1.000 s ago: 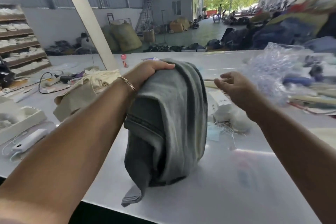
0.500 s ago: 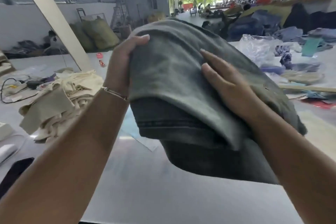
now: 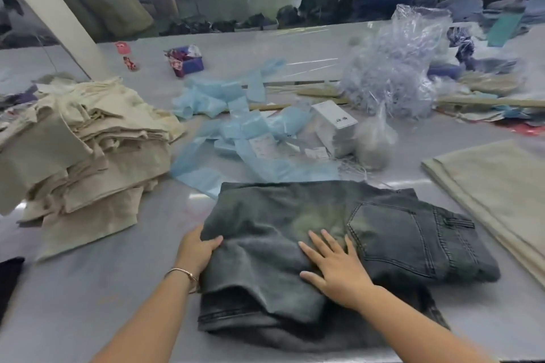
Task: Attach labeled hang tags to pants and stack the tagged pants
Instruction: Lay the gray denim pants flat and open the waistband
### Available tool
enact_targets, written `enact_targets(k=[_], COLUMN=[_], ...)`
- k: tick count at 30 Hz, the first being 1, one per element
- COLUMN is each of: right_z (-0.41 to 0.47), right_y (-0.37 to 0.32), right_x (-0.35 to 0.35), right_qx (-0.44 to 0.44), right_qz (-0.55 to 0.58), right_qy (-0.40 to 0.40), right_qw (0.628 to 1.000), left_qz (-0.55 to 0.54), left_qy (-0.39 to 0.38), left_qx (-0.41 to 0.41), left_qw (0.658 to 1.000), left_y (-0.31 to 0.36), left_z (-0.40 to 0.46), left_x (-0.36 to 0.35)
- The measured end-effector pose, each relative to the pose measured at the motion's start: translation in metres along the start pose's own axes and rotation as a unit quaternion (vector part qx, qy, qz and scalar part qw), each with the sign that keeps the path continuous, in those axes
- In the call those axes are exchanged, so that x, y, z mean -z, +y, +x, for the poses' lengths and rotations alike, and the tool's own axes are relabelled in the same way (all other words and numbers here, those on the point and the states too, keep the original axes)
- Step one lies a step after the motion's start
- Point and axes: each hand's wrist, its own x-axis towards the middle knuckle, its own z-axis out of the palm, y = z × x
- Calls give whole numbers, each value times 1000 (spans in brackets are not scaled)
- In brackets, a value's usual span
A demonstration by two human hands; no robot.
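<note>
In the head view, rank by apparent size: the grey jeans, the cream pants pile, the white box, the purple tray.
1. grey jeans, though nearest the camera, so their lead over the pile is unsure
2. cream pants pile
3. white box
4. purple tray, farthest away

head-worn view, looking down, close over table (image 3: 88, 289)

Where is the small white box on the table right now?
In the head view, the white box sits mid-table, right of centre, beyond the grey jeans, among blue plastic bags, with the clear plastic heap behind it.
</note>
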Motion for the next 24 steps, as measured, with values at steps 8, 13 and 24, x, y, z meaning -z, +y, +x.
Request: enact_targets(k=[8, 13, 24], right_z=[-55, -63, -41], right_y=[25, 46, 48], right_x=[8, -9, 87], right_qx=[32, -116, 52], right_qz=[-31, -19, -23], right_qy=[188, 237, 503], right_qw=[981, 964, 863], left_qz=[255, 319, 287], left_qy=[148, -21, -106], left_qx=[-55, -407, -462], left_qw=[954, 855, 832], left_y=[-24, -12, 47], left_z=[17, -31, -34], left_x=[36, -14, -46])
